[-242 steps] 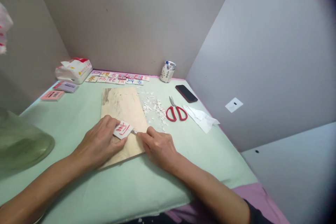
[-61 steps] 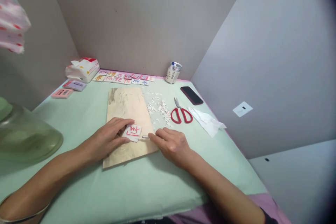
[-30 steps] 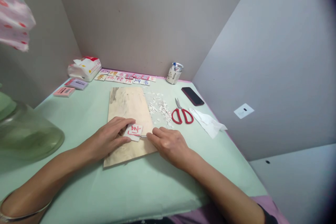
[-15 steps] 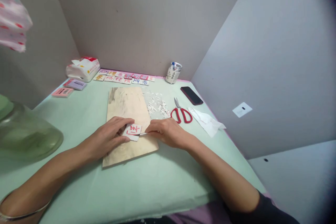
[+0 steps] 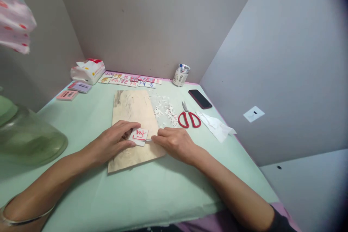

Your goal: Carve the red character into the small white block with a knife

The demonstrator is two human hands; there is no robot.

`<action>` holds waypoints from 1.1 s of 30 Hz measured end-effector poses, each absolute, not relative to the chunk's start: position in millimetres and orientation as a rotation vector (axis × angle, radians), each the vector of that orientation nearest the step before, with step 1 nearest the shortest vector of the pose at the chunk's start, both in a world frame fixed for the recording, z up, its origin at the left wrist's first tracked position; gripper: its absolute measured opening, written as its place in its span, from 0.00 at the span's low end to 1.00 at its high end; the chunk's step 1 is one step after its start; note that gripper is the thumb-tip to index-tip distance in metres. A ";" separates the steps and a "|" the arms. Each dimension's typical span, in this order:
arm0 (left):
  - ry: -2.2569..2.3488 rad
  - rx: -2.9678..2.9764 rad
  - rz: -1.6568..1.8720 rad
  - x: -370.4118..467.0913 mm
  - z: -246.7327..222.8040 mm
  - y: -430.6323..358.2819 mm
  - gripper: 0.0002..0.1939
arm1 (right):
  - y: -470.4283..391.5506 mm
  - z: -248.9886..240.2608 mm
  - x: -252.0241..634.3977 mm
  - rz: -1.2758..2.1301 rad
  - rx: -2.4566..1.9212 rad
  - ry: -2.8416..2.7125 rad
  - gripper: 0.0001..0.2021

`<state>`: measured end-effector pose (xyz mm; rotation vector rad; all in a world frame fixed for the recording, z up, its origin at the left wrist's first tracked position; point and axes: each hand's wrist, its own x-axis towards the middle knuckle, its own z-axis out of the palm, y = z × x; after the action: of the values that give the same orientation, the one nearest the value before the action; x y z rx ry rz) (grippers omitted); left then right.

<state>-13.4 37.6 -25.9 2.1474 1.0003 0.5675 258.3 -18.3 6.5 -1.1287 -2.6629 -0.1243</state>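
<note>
Holding tile [image 5: 139,135] clamped in L hand [image 5: 115,137], on near half of board [image 5: 132,107]; pinching blade [image 5: 149,140] in R hand [image 5: 172,143], at tile's R edge, can't tell if biting in. Might overshoot toward L hand if pushed too hard, w/ blade aimed approx. that way, or nick red strokes [image 5: 140,133] if drifting off line. Could also snap stepped corner, prob. brittle judging by chips [image 5: 170,115] beside board, or skid tile w/ too slack an L grip.

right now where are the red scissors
In the head view, the red scissors lie right of the wooden board, between the white scraps and the white tissue.
</note>
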 end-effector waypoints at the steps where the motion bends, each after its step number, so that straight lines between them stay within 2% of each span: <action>1: 1.000 2.145 0.565 -13.3 -25.6 37.7 0.27 | -20.2 5.3 258.6 -0.166 -1.108 -2.669 0.15; 8: 0.994 2.145 0.559 -12.9 -25.4 37.8 0.26 | -18.9 9.5 260.7 -0.304 -1.007 -2.698 0.15; 26: 0.992 2.114 0.552 -12.0 -26.2 37.9 0.25 | -30.2 7.6 260.8 -0.309 -0.830 -2.683 0.13; 33: 0.995 2.131 0.559 -13.0 -24.9 36.9 0.25 | -34.0 -4.3 258.7 -0.317 -1.016 -2.466 0.14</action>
<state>-13.0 36.9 -24.9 2.1311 0.9948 0.5588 258.7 -34.0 -4.3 -1.0162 -2.4658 -0.3167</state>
